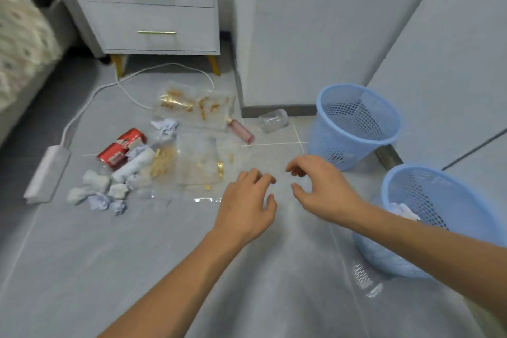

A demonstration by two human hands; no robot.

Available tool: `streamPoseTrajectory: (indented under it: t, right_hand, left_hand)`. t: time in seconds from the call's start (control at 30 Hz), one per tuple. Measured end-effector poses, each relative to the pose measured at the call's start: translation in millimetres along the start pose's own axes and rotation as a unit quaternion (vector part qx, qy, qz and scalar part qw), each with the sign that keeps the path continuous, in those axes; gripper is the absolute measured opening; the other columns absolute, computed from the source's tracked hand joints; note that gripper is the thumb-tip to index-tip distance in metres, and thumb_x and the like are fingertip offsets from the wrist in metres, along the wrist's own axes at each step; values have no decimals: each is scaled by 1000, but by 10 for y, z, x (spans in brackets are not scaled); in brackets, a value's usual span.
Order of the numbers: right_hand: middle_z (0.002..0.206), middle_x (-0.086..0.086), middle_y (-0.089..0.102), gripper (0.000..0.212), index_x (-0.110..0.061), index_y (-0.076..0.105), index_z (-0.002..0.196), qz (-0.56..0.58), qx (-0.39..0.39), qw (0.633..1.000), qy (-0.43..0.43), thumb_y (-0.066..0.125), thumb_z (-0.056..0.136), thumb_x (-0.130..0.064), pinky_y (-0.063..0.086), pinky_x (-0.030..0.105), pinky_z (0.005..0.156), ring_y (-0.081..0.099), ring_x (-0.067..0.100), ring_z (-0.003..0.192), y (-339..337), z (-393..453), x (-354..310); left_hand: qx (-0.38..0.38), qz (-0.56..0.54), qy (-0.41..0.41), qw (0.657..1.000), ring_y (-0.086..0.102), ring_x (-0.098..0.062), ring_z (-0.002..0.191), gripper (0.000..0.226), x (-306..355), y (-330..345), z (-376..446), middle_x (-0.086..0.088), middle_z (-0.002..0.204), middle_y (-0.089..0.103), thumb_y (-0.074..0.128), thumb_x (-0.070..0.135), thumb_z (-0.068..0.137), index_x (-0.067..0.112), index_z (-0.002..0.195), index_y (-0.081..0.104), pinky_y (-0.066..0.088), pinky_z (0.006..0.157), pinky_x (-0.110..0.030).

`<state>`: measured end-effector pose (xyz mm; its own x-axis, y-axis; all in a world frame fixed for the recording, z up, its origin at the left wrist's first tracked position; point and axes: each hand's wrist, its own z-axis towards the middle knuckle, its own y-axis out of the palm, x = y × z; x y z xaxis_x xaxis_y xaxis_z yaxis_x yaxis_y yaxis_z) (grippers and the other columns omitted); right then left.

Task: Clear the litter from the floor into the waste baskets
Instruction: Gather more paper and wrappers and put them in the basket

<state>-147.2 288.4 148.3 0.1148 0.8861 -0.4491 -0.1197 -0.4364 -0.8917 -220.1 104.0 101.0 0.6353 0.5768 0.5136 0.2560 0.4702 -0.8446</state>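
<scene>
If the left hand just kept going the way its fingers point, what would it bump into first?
Probably nothing soon: the left hand points up and slightly right over bare floor, passing right of the clear bag. Farther on lies the pink tube, though depth is hard to judge.

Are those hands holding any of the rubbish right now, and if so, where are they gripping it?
Nothing is held. The left hand and right hand hover with loosely curled fingers above the floor, beside the clear plastic wrapper.

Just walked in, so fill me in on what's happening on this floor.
A person is clearing litter. Both the left hand and right hand hover empty over the floor, fingers loosely curled. Crumpled paper, red cans and clear bags lie to the left. Two blue baskets stand to the right.
</scene>
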Motion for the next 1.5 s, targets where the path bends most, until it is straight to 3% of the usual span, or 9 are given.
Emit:
streamPoseTrajectory:
  t: [0.2,0.4,0.57,0.7,0.8,1.0,1.2,1.3,1.5]
  right_hand:
    - [105,-11,58,30,-29,59,115,28,-106,988,-112,65,86,-27,52,35,88,57,9,97,927,691,-818]
    - [128,-3,55,45,-27,51,134,-23,-266,929,-254,60,90,-28,46,39,103,52,19,120,1753,1132,-1496]
    - [132,6,52,52,-21,50,137,-25,-278,908,-311,62,86,-22,45,45,104,48,30,122,2508,1441,-2051]
    - [139,10,43,59,-14,48,138,-17,-228,931,-284,62,81,-12,43,48,105,40,34,126,3032,1589,-2323]
    - [149,13,32,72,-14,38,147,-21,-210,948,-238,62,79,-10,40,48,110,29,36,137,3265,1704,-2438]
    - [151,17,32,66,-13,38,146,-99,-197,951,-215,64,86,-17,39,49,108,33,38,136,3543,1757,-2434]
    - [137,14,43,44,-13,47,138,-140,-160,939,-271,61,97,-20,43,47,98,42,38,122,3601,1589,-2264]
    - [129,13,47,28,-13,56,124,-134,-170,933,-289,61,97,-20,43,46,95,44,39,117,3589,1484,-2184]
    - [116,10,51,22,-14,63,112,-44,-146,943,-297,67,90,-18,47,43,82,51,36,106,3355,1380,-2097]
  left_hand:
    - [42,35,-154,987,53,-19,114,34,-1234,-333,-511,9,120,58,54,32,93,30,127,61,49,88,-38]
    - [73,69,-296,950,56,-25,116,38,-2282,-505,-1031,3,126,60,56,28,91,26,128,61,51,85,-40]
    - [115,66,-358,924,52,-30,118,42,-3002,-517,-1124,-4,129,53,62,30,89,22,130,58,52,82,-44]
    - [94,76,-365,923,42,-32,133,61,-3376,-491,-1104,-4,149,38,61,24,87,29,146,47,50,94,-47]
    - [56,80,-375,922,20,-30,151,73,-3550,-491,-1004,-3,167,17,62,29,89,36,156,33,39,109,-50]
    - [-40,94,-364,926,1,-37,156,73,-3881,-574,-649,4,171,0,59,41,95,46,158,22,24,122,-55]
    - [-5,165,-281,945,42,-32,123,35,-3891,-424,-949,-7,136,48,52,28,97,25,132,57,50,92,-48]
    - [38,174,-237,955,48,-30,106,26,-3841,-381,-1204,-6,121,52,54,20,98,17,123,58,50,80,-46]
    - [80,126,-231,961,47,-23,98,16,-3544,-438,-1465,0,108,51,55,10,95,17,108,60,48,68,-40]
